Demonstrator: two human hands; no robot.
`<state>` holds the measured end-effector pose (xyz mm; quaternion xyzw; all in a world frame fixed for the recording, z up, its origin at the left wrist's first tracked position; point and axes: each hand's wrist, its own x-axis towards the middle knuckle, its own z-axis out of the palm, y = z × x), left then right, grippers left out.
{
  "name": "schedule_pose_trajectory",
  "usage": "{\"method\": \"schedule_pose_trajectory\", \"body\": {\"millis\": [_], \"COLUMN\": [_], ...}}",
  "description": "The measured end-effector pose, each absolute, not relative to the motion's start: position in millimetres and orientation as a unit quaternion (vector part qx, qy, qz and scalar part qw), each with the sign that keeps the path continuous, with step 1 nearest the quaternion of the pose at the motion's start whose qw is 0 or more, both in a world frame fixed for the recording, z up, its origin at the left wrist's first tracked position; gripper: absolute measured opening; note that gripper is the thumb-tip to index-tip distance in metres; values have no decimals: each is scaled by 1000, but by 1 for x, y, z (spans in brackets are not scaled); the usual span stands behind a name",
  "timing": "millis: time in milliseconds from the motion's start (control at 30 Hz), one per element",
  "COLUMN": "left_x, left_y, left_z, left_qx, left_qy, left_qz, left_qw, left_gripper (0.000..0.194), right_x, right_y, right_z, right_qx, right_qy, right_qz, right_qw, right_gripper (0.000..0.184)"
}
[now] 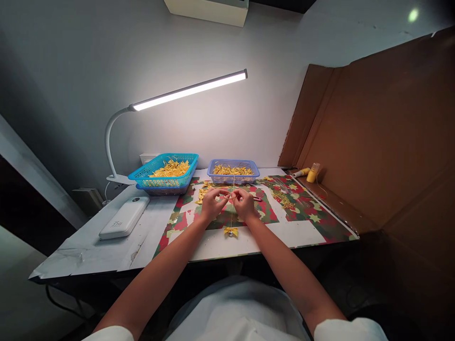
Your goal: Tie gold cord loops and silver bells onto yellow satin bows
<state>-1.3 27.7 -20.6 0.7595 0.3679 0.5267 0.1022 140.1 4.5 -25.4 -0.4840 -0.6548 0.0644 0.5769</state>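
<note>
My left hand (212, 203) and my right hand (243, 203) meet over the middle of the patterned mat, fingers pinched on a thin golden cord (232, 215). A small loop of the cord shows between the fingertips. From there the cord runs down to a yellow ribbon bow (231, 232) with a round silvery piece at its centre, near the table's front edge. Another stretch of cord rises toward the purple-blue basket (233, 179). Just right of my right hand, a pinkish handle-like tool (257, 199) lies partly hidden. Yellow bows (201, 195) lie behind my left hand.
A turquoise basket (163, 181) of yellow ribbon pieces stands back left, under a lit desk lamp (188, 90). A white power bank (125, 218) lies left. Golden cords (283, 200) lie on the mat at right. Yellow spools (313, 173) stand by the cardboard wall (384, 132).
</note>
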Motion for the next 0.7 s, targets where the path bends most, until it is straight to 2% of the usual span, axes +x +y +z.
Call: {"method": "schedule_pose_trajectory", "body": {"millis": [233, 433, 567, 700], "left_x": [-3, -2, -7, -28], "left_y": [25, 27, 29, 20], "left_z": [-15, -15, -11, 0], "left_qx": [774, 779, 774, 777], "left_qy": [345, 357, 405, 470], "left_qz": [526, 508, 464, 323], "left_qw": [74, 93, 145, 266], "left_gripper": [13, 13, 13, 32], "right_x": [140, 139, 142, 156], "right_y": [4, 5, 7, 1], "right_z": [-25, -26, -25, -24], "right_qx": [-476, -479, -500, -545], "right_qy": [-657, -644, -619, -575], "right_qz": [88, 127, 171, 232], "right_qw": [579, 583, 582, 564], "right_gripper": [21, 20, 19, 20]}}
